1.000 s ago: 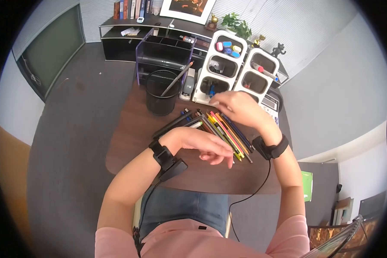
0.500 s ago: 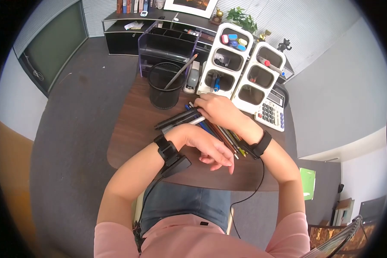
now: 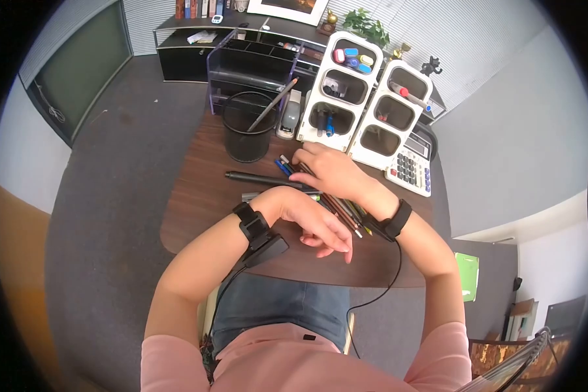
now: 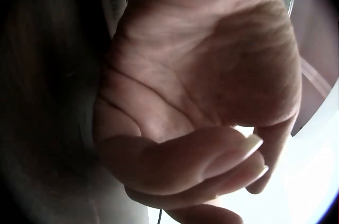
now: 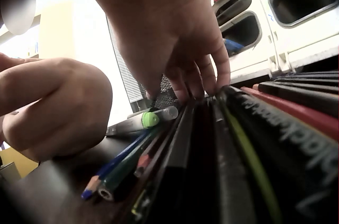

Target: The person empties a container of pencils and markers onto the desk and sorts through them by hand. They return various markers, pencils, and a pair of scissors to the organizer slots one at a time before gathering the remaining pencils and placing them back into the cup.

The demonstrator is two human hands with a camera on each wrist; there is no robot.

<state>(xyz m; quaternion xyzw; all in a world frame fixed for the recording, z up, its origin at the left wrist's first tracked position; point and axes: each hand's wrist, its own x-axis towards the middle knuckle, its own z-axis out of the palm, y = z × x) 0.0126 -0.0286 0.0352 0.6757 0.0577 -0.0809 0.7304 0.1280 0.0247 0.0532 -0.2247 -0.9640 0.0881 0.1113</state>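
In the head view my right hand (image 3: pixel 334 172) lies over the far part of a pile of pencils (image 3: pixel 343 213), fingers bent downward. The right wrist view shows the fingertips of that hand (image 5: pixel 188 94) touching the pencil ends, thumb apart from the fingers. Left of it lies a black pen (image 3: pixel 255 178); a clear marker with a green band (image 5: pixel 150 119) is beside the pile. My left hand (image 3: pixel 315 222) hangs near the pile's front end, palm partly turned in. Its fingers (image 4: pixel 190 163) are loosely curled and hold nothing.
A black mesh cup (image 3: pixel 247 134) with one pencil stands at the back left, beside a stapler (image 3: pixel 289 117). Behind the pile stand two white organizers (image 3: pixel 338 88) (image 3: pixel 393 114) with markers in some compartments. A calculator (image 3: pixel 408 171) lies to the right. Cables hang from both wrists.
My right hand has moved left from beside the organizers onto the far pencil ends. One black pen now lies apart from the other dark pens. The left hand has barely moved.
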